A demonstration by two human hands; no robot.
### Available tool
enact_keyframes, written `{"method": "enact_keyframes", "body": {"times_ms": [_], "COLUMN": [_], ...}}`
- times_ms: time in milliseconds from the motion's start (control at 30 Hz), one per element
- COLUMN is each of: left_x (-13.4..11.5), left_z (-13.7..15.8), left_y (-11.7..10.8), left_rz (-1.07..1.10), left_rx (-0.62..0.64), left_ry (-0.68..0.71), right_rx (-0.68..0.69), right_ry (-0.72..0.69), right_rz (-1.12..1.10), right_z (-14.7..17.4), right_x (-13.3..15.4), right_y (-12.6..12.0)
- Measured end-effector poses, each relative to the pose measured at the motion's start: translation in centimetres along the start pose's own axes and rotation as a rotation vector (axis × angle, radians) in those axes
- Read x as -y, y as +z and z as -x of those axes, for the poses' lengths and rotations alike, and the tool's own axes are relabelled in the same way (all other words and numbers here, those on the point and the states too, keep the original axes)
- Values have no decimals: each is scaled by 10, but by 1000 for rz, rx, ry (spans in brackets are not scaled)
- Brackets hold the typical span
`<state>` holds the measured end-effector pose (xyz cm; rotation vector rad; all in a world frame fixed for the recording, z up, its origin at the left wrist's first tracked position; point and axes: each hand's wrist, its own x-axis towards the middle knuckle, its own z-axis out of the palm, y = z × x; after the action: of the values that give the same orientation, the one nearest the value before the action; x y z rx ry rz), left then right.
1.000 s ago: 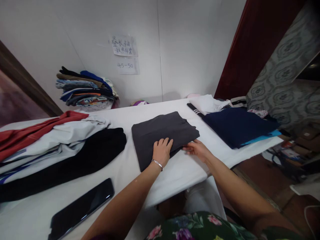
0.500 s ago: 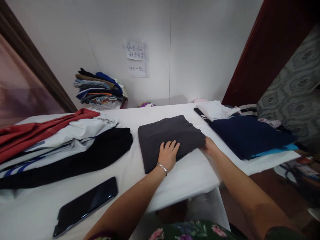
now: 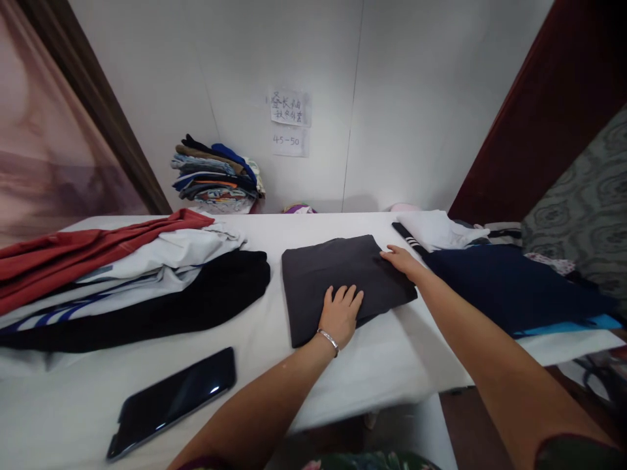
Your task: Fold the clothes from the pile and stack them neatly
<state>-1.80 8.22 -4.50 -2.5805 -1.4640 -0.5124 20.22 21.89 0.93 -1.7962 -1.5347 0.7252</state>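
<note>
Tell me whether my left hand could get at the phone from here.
Probably yes: the phone lies uncovered on the white cloth, and I see nothing blocking the way. Your left hand rests on the dark grey garment, though, so it would likely have to lift off first.

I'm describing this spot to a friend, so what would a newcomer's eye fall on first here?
Likely the dark grey folded garment in the middle of the white tabletop, with the left hand spread on it and the right hand at its right side. Next, the bright red garment among the clothes at the left, with a black phone lying nearer the viewer.
</note>
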Motion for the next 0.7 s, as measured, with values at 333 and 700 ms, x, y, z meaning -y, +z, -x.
{"method": "enact_keyframes", "body": {"times_ms": [333,700], "left_x": [-3,59], "left_z": [4,-7], "left_y": [0,-30], "left_rz": [109,123], "left_rx": [-15,-121], "left_ry": [14,-359], "right_rx": [-107,-68], "right_ry": [-97,-242], "right_rz": [286,715], "right_z": [-39,-38], "right_x": [1,8], "right_y": [40,42]}}
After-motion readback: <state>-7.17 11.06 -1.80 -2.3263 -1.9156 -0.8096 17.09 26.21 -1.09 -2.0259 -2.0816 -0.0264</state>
